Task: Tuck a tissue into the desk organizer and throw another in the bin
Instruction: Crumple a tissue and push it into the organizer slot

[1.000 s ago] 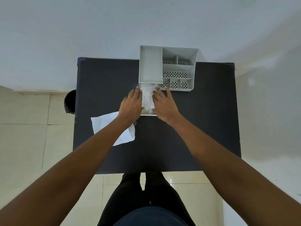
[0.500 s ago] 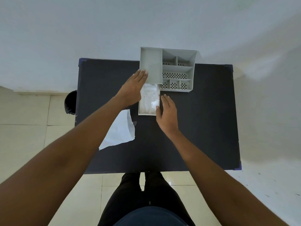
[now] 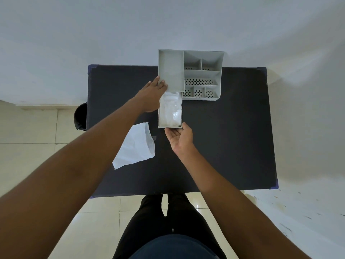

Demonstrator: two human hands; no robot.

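A grey desk organizer [image 3: 202, 75] stands at the table's far edge. Its drawer [image 3: 160, 120] is pulled out toward me, and a crumpled white tissue [image 3: 170, 109] lies inside it. My left hand [image 3: 152, 96] rests flat against the organizer's left front corner, fingers on its wall. At the drawer's front edge, my right hand [image 3: 180, 138] is palm up with fingertips touching it. A second white tissue [image 3: 136, 146] lies flat on the table, partly under my left forearm.
The dark table [image 3: 233, 137] stands against a white wall. A black bin [image 3: 80, 116] sits on the tiled floor just past the table's left edge. My legs are at the table's near edge.
Both hands left the tissue in the drawer. My left hand moved up to the organizer's left front corner. My right hand slid back to the drawer's front edge and turned palm up.
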